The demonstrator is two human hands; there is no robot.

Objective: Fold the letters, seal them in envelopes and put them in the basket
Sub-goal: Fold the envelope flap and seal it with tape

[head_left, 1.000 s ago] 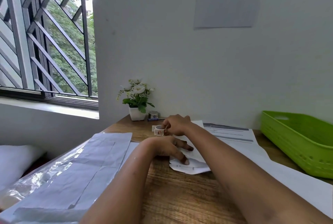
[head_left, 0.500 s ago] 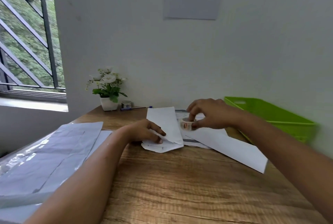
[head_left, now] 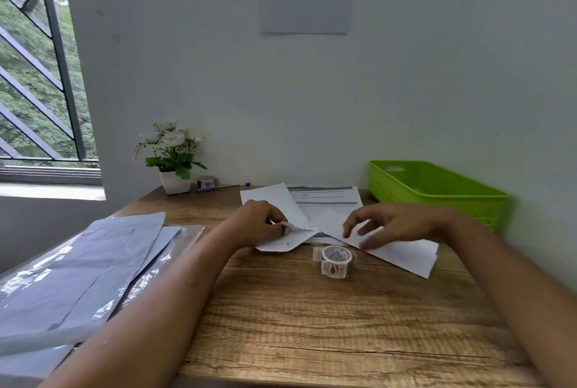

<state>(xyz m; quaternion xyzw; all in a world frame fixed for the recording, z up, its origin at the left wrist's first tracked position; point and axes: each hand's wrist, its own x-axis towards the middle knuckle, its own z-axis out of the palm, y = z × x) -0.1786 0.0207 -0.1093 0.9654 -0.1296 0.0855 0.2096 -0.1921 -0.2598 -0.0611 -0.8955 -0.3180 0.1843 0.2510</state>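
- The tape roll [head_left: 336,261] has been released onto the table [head_left: 312,325].
- Mid-table, the envelope [head_left: 282,240] is pinched by the left hand [head_left: 259,223]; the right hand [head_left: 396,225] is held open.
- What is held in the green basket [head_left: 437,200] cannot be told.

Left hand [head_left: 260,222] is lying palm down, fingers curling, thumb and forefinger pinching the edge of the envelope [head_left: 281,242]. My left forearm is running in from behind and left of that pinch, wrist about straight. Right hand [head_left: 390,225] is hovering just right of the pinch, palm down, fingers [head_left: 370,242] spreading apart, loosely bent, gripping nothing. The tips are blurring, so contact underneath is unclear. My right forearm is coming in from behind-right. Both arms bare.
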